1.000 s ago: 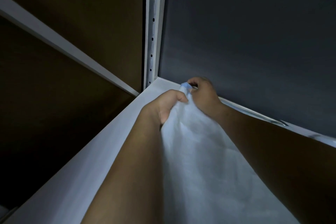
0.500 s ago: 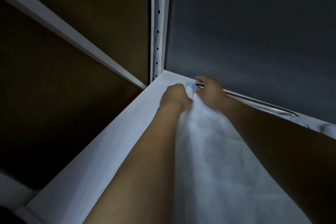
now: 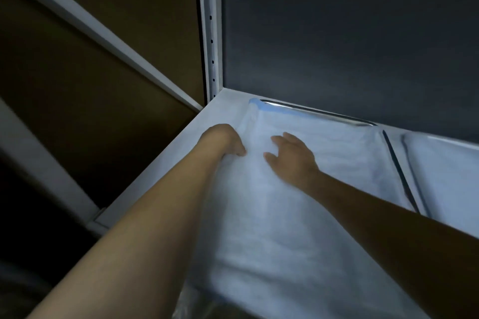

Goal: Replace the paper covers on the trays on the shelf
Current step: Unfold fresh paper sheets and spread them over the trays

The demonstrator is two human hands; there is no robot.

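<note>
Dim grey metal shelf (image 3: 166,171) is carrying a shiny steel tray (image 3: 311,111), a crinkled white paper cover (image 3: 272,228) lying over it, the left hand (image 3: 223,140) gripping its left edge while the right hand (image 3: 290,158) is resting on top, fingers spread flat.

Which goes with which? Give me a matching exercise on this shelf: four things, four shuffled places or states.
1 left hand
2 right hand
3 blue strip
4 tray rim

a spread flat on the paper cover
b bare metal along the back wall
c curled at the cover's left edge
d at the cover's far left corner

Pairs: 1c, 2a, 3d, 4b.
</note>
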